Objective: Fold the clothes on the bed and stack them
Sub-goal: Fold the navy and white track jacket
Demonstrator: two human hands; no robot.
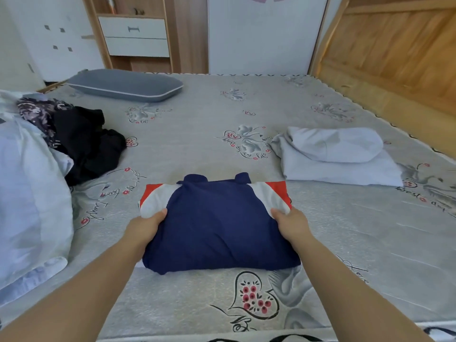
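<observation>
Both hands, left (144, 224) and right (291, 224), grip the sides of the folded navy top (217, 225), low at 6 o'clock on the bed (197, 134). Lift it level, keeping the folds tight, and I would set it squarely on the white stack (338, 154) at 2 o'clock.

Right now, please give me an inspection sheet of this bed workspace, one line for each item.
Surface: mattress, grey with flower and heart print.
Job's things: navy garment, folded, red and white sleeves at its far corners; white folded clothes at right; unfolded dark pile at left.
Clutter: grey pillow at far left; pale bedding at left edge.
Grippers: left hand and right hand each grip a side of the navy garment, fingers tucked under.
Cables: nothing seen.
Surroundings: wooden headboard at right; white drawers behind.
</observation>
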